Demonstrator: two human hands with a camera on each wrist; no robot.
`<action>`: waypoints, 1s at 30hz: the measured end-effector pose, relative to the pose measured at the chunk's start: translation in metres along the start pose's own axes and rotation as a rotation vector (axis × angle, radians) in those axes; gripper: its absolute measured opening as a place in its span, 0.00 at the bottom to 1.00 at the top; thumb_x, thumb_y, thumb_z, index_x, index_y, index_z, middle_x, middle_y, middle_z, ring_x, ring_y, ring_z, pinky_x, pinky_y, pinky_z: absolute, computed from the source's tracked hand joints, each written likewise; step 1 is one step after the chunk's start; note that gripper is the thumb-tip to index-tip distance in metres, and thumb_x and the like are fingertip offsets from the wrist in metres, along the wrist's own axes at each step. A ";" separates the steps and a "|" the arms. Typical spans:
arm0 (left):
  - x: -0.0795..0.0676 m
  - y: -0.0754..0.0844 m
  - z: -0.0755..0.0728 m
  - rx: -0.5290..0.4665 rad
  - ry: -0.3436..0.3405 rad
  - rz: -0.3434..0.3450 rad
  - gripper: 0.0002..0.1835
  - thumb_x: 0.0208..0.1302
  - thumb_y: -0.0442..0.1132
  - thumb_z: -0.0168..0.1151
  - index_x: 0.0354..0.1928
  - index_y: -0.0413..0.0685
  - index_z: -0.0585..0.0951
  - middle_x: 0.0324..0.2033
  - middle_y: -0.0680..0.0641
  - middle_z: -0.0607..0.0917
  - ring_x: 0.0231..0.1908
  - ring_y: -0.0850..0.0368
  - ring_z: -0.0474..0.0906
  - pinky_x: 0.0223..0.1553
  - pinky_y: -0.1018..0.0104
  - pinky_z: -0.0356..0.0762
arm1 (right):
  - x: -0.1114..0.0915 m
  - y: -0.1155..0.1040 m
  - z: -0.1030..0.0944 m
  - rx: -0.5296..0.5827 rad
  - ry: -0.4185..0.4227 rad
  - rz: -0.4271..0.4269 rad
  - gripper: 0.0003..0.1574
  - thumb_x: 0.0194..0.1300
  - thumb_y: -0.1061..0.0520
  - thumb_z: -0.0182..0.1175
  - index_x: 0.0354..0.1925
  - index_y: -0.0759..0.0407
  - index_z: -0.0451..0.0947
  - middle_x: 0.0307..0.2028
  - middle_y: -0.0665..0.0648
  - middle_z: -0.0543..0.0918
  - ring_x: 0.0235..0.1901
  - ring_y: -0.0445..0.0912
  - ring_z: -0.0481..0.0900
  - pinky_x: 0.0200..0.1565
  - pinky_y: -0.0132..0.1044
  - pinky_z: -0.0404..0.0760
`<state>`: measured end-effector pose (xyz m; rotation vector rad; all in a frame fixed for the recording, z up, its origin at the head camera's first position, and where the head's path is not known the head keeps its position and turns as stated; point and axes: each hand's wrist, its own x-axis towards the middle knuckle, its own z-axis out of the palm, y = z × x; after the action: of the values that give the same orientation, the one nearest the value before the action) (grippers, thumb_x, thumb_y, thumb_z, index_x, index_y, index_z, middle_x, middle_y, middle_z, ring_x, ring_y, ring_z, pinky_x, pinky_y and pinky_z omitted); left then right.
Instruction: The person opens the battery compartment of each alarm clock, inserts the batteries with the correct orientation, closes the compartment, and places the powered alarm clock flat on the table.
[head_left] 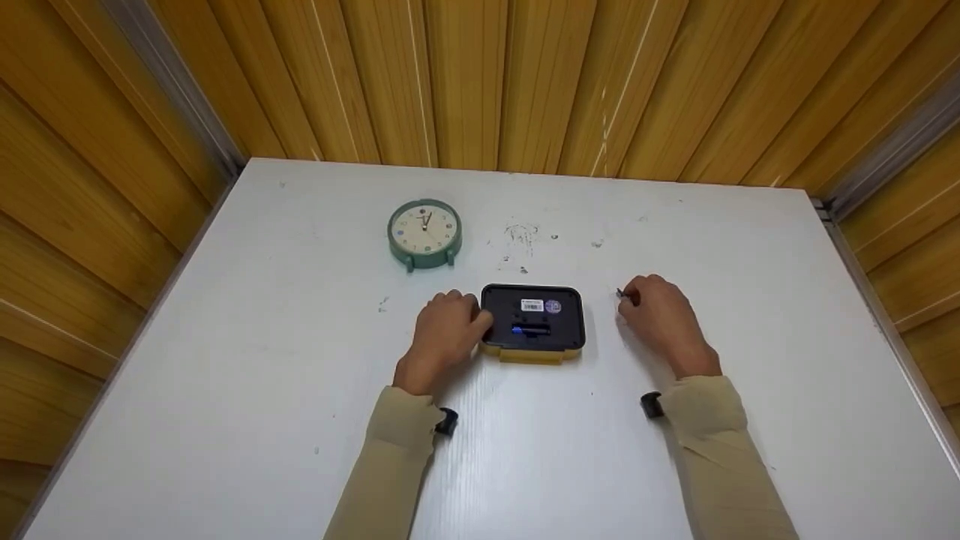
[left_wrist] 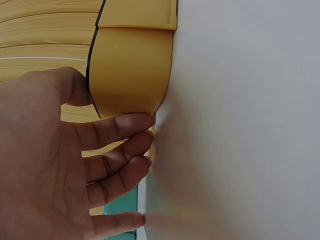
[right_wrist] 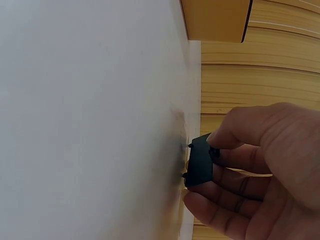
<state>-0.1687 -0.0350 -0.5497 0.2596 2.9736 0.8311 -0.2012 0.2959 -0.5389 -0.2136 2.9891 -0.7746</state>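
Note:
A yellow alarm clock (head_left: 531, 355) lies face down on the white table, its black back upward. In its uncovered battery slot sits a blue-and-black battery (head_left: 530, 329). My left hand (head_left: 446, 330) grips the clock's left end, thumb on the back's edge and index finger against the yellow side (left_wrist: 132, 70); the other fingers rest near the tabletop. To the right of the clock, my right hand (head_left: 667, 319) pinches a small black battery cover (right_wrist: 201, 162) between thumb and fingers. Small tabs on the cover point toward the table, just above or touching it; I cannot tell which.
A green round alarm clock (head_left: 425, 232) lies face up behind my left hand. Dark scuff marks (head_left: 521, 234) spot the white table (head_left: 225, 360) toward the back. Wood-look panels (head_left: 465, 82) wall the table at the back and both sides.

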 end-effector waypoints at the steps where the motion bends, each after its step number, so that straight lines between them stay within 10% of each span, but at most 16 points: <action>1: 0.000 0.000 0.000 0.001 0.000 0.002 0.18 0.72 0.48 0.51 0.35 0.43 0.83 0.31 0.46 0.78 0.36 0.46 0.73 0.44 0.50 0.74 | 0.000 0.000 0.000 -0.005 0.003 -0.002 0.14 0.73 0.63 0.57 0.49 0.72 0.82 0.45 0.68 0.82 0.44 0.60 0.79 0.51 0.57 0.77; 30: 0.000 -0.001 0.000 0.006 -0.004 0.009 0.19 0.73 0.49 0.51 0.37 0.42 0.83 0.33 0.46 0.79 0.37 0.46 0.73 0.45 0.49 0.74 | -0.003 -0.018 0.000 -0.003 0.095 -0.088 0.10 0.72 0.65 0.58 0.45 0.70 0.82 0.41 0.66 0.81 0.39 0.58 0.78 0.46 0.55 0.77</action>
<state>-0.1686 -0.0359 -0.5503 0.2750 2.9739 0.8216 -0.1958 0.2805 -0.5297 -0.3200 3.0887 -0.8103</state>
